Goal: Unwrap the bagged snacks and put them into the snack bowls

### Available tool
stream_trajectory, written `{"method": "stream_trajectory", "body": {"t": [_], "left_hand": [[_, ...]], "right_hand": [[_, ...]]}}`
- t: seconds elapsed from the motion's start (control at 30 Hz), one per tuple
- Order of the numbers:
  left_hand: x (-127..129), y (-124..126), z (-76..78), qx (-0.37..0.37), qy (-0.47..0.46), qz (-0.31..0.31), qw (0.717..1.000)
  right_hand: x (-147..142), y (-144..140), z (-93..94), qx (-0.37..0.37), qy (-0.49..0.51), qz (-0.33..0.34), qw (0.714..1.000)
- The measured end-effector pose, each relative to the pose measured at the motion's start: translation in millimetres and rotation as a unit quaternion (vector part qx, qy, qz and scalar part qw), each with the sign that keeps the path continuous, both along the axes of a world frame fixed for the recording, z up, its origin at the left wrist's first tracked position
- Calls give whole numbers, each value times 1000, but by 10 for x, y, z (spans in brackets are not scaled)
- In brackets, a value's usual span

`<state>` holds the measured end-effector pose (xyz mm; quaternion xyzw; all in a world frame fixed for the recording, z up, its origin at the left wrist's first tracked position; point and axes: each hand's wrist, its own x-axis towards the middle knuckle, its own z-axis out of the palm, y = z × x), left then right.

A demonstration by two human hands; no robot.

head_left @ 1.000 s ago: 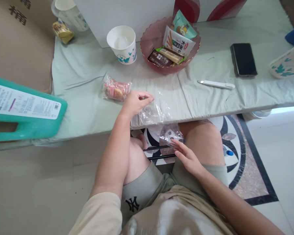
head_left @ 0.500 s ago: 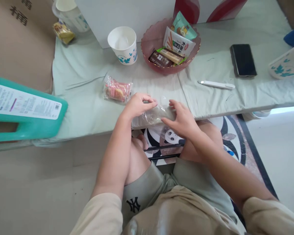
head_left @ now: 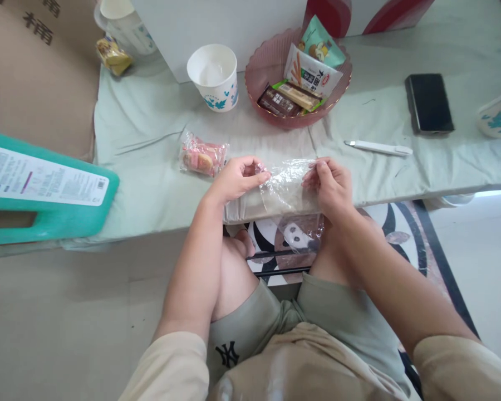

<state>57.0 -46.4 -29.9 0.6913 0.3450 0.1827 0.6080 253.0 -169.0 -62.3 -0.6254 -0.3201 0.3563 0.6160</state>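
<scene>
A clear plastic bag (head_left: 286, 186) is stretched between my two hands over the table's front edge. My left hand (head_left: 242, 177) pinches its left side between thumb and fingers. On the right, my right hand (head_left: 330, 184) grips the other side near the top corner. Part of the bag hangs below the edge, see-through against the floor pattern. Just left of my left hand lies a snack in pink and clear wrapping (head_left: 203, 154). A white slim tool with a metal tip (head_left: 378, 147), perhaps a utility knife, lies to the right of my right hand.
Behind my hands stand a white paper cup (head_left: 215, 78) and a pink bowl (head_left: 254, 67) of packaged snacks. A black phone (head_left: 429, 104) and another paper cup (head_left: 499, 117) are at the right. A green jug (head_left: 79, 214) lies at the left, beside a cardboard box (head_left: 37, 83).
My right hand was open beside the bag; it has closed on its right side. The bag is now raised and spread between both hands. The camera view has shifted slightly.
</scene>
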Motion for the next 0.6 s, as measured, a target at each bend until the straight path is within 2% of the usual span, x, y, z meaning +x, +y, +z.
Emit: {"method": "stream_trajectory", "body": {"t": [0.13,0.23,0.4,0.5,0.6], "left_hand": [[38,6,-13,-2,-33,60,998],[35,45,-42,5,-77,119,990],[-1,101,-58,19,-106,157,982],[10,63,-24,-57,-165,125,977],[61,-27,-8,-139,-107,3,985]], "right_hand": [[-7,5,-9,-19,-17,-5,1000],[1,-32,30,-24,-30,21,999],[-11,-56,81,-35,-106,63,992],[-22,-36,69,-30,-106,43,993],[-12,-27,6,-13,-70,12,997]]}}
